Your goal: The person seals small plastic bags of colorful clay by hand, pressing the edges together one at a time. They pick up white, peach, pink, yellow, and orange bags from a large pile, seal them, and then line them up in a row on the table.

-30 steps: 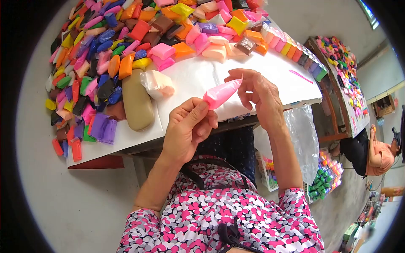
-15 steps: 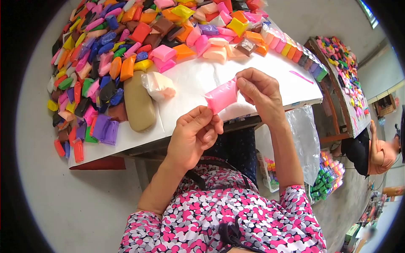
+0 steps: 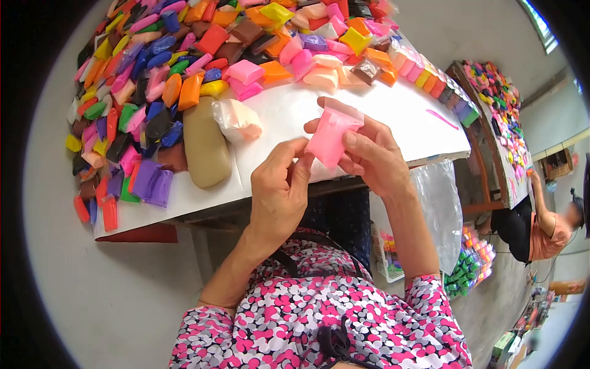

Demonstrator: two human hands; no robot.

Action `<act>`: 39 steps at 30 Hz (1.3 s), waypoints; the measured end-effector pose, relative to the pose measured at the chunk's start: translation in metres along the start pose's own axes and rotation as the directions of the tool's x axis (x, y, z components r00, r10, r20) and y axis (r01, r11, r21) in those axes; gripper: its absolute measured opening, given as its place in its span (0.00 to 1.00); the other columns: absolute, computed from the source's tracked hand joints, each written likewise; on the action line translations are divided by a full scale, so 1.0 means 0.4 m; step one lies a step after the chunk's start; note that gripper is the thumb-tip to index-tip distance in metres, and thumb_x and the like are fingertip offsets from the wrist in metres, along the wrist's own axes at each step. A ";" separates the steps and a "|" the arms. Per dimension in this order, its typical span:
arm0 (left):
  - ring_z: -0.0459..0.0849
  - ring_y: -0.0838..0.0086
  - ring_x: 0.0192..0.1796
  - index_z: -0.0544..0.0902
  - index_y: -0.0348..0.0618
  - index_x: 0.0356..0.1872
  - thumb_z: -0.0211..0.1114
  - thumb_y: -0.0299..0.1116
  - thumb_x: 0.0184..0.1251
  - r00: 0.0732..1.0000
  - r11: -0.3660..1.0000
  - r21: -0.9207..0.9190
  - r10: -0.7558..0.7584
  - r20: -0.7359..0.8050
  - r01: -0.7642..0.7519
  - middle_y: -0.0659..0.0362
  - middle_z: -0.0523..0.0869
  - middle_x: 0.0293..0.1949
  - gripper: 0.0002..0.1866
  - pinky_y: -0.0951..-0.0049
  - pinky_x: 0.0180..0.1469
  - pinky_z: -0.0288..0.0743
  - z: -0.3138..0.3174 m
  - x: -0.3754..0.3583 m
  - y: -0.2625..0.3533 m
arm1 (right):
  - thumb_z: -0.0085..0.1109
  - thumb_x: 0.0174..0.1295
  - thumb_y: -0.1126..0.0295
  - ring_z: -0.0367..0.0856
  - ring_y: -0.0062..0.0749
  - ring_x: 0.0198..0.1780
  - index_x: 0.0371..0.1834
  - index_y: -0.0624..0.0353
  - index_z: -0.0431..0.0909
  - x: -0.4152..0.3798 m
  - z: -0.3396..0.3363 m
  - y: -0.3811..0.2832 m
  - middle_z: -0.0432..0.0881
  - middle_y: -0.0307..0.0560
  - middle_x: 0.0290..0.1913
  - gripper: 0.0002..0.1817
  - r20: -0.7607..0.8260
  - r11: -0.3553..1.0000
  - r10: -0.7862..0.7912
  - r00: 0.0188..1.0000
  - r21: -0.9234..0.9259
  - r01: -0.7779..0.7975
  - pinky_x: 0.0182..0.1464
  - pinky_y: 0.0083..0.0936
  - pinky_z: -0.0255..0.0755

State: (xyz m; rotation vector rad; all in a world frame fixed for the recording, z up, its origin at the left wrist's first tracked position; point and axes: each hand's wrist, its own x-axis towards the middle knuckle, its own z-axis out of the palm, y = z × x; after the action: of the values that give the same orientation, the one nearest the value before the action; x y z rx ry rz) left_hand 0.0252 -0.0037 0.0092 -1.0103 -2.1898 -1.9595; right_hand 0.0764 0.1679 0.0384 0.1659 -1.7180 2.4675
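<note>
A pink clay packet [image 3: 334,136] in a clear wrapper is held up between my hands, above the table's front edge. My right hand [image 3: 382,154] grips it, thumb on the near face and fingers behind. The wrapper's flat end points up and away from me. My left hand [image 3: 279,187] is closed in a pinch at the packet's lower left edge; its other fingers are curled and partly hidden. Left of the packet, on the white tabletop [image 3: 276,114], are a clear bag with pale peach clay [image 3: 236,121] and a large olive-tan rounded block [image 3: 207,144].
Many coloured clay packets [image 3: 163,67] are heaped across the left and back of the table. A row of wrapped packets [image 3: 433,83] lines the right edge, near a pink strip [image 3: 442,119]. Clear plastic [image 3: 437,209] hangs below. Another person [image 3: 547,230] sits by a second table [image 3: 491,135].
The packet has turned from lying slantwise to more upright. My right hand has shifted from pinching its end to gripping its side. My left hand has turned, still at the packet's lower edge.
</note>
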 end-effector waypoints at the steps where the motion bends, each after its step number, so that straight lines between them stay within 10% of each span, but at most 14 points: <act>1: 0.71 0.83 0.23 0.80 0.35 0.51 0.62 0.23 0.69 0.999 0.998 0.067 0.013 -0.045 -0.010 0.60 0.81 0.31 0.11 0.79 0.27 0.67 -0.008 0.004 0.010 | 0.61 0.67 0.66 0.80 0.18 0.39 0.72 0.65 0.63 0.011 0.000 -0.001 0.82 0.51 0.52 0.32 0.021 1.000 0.014 1.000 -0.023 -0.014 0.30 0.13 0.70; 12: 0.79 0.80 0.49 0.80 0.36 0.54 0.59 0.29 0.74 0.981 0.975 0.222 0.070 -0.182 -0.029 0.61 0.83 0.47 0.12 0.78 0.54 0.71 -0.267 0.082 0.018 | 0.66 0.57 0.74 0.77 0.18 0.35 0.67 0.65 0.69 0.228 0.039 0.046 0.80 0.42 0.49 0.31 0.135 0.622 -0.085 0.987 -0.767 0.158 0.38 0.19 0.75; 15: 0.77 0.77 0.56 0.78 0.37 0.57 0.61 0.29 0.72 0.991 0.948 0.317 0.077 -0.113 -0.038 0.59 0.81 0.53 0.15 0.76 0.58 0.70 -0.280 0.106 0.017 | 0.67 0.56 0.68 0.81 0.32 0.35 0.60 0.66 0.72 0.243 0.049 0.059 0.83 0.53 0.44 0.28 0.116 0.607 0.010 0.993 -0.790 0.086 0.43 0.29 0.75; 19: 0.74 0.59 0.63 0.75 0.39 0.63 0.66 0.31 0.64 0.996 0.944 0.321 0.090 -0.027 -0.077 0.50 0.77 0.59 0.25 0.64 0.66 0.65 -0.285 0.133 0.001 | 0.67 0.56 0.75 0.75 0.18 0.33 0.67 0.63 0.71 0.237 0.052 0.048 0.79 0.40 0.42 0.32 0.093 0.592 0.040 0.995 -0.804 0.051 0.35 0.20 0.72; 25: 0.61 0.60 0.76 0.65 0.40 0.72 0.65 0.30 0.65 0.956 0.898 0.402 0.062 0.285 -0.178 0.49 0.67 0.72 0.34 0.64 0.75 0.51 -0.294 0.180 -0.012 | 0.68 0.57 0.75 0.75 0.19 0.35 0.64 0.62 0.75 0.253 0.048 0.060 0.80 0.41 0.39 0.29 0.154 0.602 0.078 0.985 -0.795 0.076 0.38 0.21 0.73; 39: 0.63 0.50 0.73 0.64 0.40 0.72 0.63 0.30 0.62 0.881 0.809 0.464 0.134 0.453 -0.362 0.44 0.69 0.69 0.35 0.57 0.75 0.53 -0.272 0.209 -0.065 | 0.69 0.58 0.72 0.79 0.27 0.41 0.64 0.64 0.74 0.251 0.030 0.085 0.75 0.47 0.48 0.29 0.197 0.570 0.056 0.979 -0.811 0.130 0.44 0.24 0.75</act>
State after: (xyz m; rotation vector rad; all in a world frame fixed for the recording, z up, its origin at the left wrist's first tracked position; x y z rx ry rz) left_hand -0.0950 -0.0649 0.0448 -1.5856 -2.4121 -0.9774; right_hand -0.0279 0.1494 0.0273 0.3444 -2.7074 1.3746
